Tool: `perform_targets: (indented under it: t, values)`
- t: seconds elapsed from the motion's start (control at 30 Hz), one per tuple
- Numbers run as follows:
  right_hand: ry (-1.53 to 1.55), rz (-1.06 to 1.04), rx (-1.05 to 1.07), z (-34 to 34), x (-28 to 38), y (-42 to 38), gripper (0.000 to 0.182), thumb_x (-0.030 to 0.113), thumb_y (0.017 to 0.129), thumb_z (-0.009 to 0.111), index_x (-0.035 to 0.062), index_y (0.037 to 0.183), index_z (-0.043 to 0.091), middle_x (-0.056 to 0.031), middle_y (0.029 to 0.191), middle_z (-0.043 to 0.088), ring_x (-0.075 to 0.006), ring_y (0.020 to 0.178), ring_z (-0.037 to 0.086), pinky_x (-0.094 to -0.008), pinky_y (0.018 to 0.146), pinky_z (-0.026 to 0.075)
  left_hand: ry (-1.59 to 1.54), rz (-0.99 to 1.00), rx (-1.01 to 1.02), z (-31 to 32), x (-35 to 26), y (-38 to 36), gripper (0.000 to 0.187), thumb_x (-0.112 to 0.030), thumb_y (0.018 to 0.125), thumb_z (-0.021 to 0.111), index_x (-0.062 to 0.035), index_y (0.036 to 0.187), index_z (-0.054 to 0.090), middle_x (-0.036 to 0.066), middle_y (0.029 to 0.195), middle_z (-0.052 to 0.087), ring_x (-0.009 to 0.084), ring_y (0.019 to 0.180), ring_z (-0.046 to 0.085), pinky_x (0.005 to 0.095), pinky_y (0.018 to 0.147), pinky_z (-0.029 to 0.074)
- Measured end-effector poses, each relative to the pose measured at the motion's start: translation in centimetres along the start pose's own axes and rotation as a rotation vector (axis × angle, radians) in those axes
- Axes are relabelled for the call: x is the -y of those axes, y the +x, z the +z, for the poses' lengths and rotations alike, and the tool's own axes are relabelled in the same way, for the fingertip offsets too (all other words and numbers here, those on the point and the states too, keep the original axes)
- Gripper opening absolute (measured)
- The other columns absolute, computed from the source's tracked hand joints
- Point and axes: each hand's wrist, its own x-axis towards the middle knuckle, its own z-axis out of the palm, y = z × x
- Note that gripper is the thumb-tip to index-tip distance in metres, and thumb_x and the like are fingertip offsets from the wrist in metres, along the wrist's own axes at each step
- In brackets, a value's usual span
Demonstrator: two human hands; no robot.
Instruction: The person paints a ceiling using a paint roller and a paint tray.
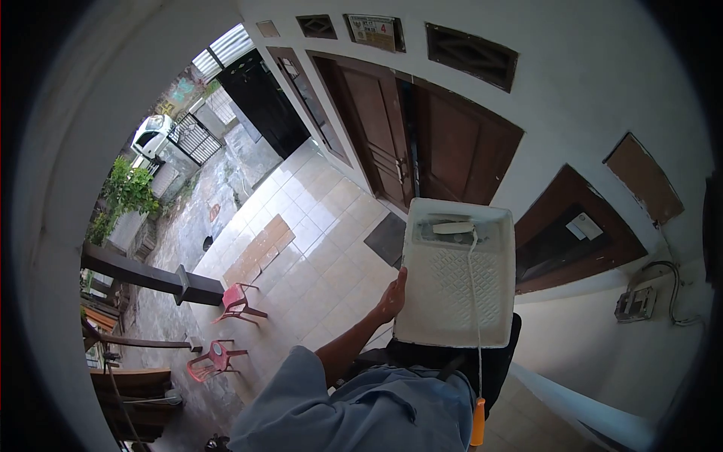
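A white paint tray point(423, 320) with a ribbed slope is held in front of my body, with wet paint in its well at the far end. My left hand point(392, 298) grips the tray's left edge, thumb along the side and the other fingers hidden beneath. In the tray rests a small paint roller point(454, 227), its head in the well. The roller's paint-coated rod runs down over the near edge to an orange handle point(477, 423) hanging past the tray. No part of my right hand shows.
Brown double doors point(467, 143) and a window point(576, 233) line the wall. Two red plastic chairs point(235, 301) stand near a dark post point(199, 288). Cardboard point(260, 250) and a dark mat point(385, 239) lie on the tiled floor. An electrical box point(636, 304) with cables hangs at right.
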Motion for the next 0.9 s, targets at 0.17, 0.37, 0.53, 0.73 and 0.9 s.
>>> perform_targets:
  t: [0.17,0.37,0.53,0.73,0.9]
  values:
    - [0.023,0.015,-0.019,-0.1,-0.4,-0.8,0.053,0.039,0.096,0.051,0.0015,0.132,0.046,-0.0146,0.107,0.058,-0.0212,0.091,0.054,-0.0311,0.078,0.043,0.019,-0.013,-0.001,-0.2,2.6,1.6,0.086,-0.065,0.096,0.018,0.0082,0.131,0.048,0.019,0.125,0.057,0.0266,0.118,0.052,0.0342,0.104,0.035]
    - [0.055,0.047,-0.051,0.1,-0.7,-2.1,0.056,0.042,0.096,0.050,0.0006,0.134,0.044,-0.0165,0.112,0.057,-0.0232,0.097,0.054,-0.0326,0.082,0.043,-0.015,-0.041,0.020,-0.1,2.3,1.3,0.086,-0.064,0.097,0.018,0.0089,0.129,0.050,0.019,0.123,0.059,0.0271,0.117,0.052,0.0348,0.103,0.036]
    - [0.085,0.073,-0.084,0.4,-0.9,-3.3,0.059,0.043,0.096,0.050,-0.0001,0.135,0.042,-0.0181,0.116,0.056,-0.0249,0.102,0.054,-0.0338,0.087,0.042,0.033,-0.050,-0.008,-0.1,1.2,0.8,0.085,-0.063,0.097,0.017,0.0084,0.128,0.051,0.020,0.122,0.059,0.0275,0.116,0.053,0.0351,0.102,0.037]
    - [0.142,0.118,-0.153,0.4,-1.3,-6.6,0.062,0.045,0.096,0.049,-0.0009,0.137,0.040,-0.0200,0.121,0.055,-0.0269,0.108,0.054,-0.0353,0.091,0.042,0.055,-0.075,-0.030,0.2,1.8,1.1,0.084,-0.063,0.097,0.018,0.0075,0.127,0.052,0.018,0.116,0.063,0.0239,0.109,0.058,0.0340,0.099,0.042]
    - [0.234,0.210,-0.258,0.9,-0.7,-12.4,0.065,0.047,0.096,0.048,-0.0017,0.138,0.038,-0.0216,0.125,0.054,-0.0286,0.113,0.054,-0.0365,0.095,0.042,0.057,-0.091,-0.064,0.6,1.5,1.0,0.082,-0.065,0.096,0.021,0.0046,0.130,0.050,0.015,0.112,0.064,0.0234,0.101,0.062,0.0347,0.092,0.049]
